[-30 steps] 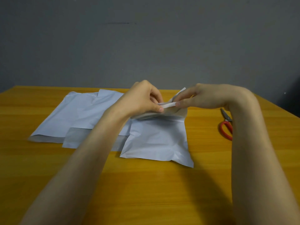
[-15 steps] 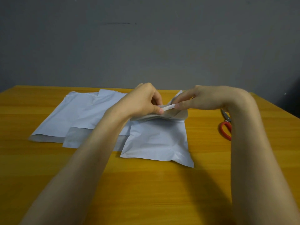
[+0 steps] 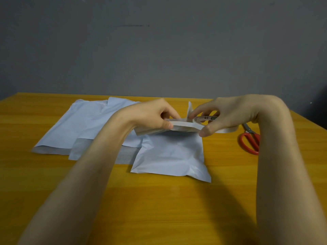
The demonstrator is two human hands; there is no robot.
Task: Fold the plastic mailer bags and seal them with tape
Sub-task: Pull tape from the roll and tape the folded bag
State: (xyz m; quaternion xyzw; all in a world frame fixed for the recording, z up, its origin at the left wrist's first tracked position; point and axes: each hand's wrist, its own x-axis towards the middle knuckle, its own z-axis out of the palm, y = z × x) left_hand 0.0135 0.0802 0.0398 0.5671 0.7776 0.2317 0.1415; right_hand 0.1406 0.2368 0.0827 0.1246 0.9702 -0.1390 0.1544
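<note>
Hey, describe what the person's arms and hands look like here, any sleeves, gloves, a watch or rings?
Nothing worn shows. The left hand and right hand are bare: no gloves, no rings on the visible fingers. The left forearm and right forearm are uncovered down to the frame's lower edge, so no sleeves appear, and neither wrist carries a watch or bracelet.

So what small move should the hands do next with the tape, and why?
Probably the right hand should press the tape strip down along the fold. The left hand pinches the folded top of the bag, the tape roll is at the fold's right end, and the strip looks not yet flattened. The scissors lie untouched.
</note>
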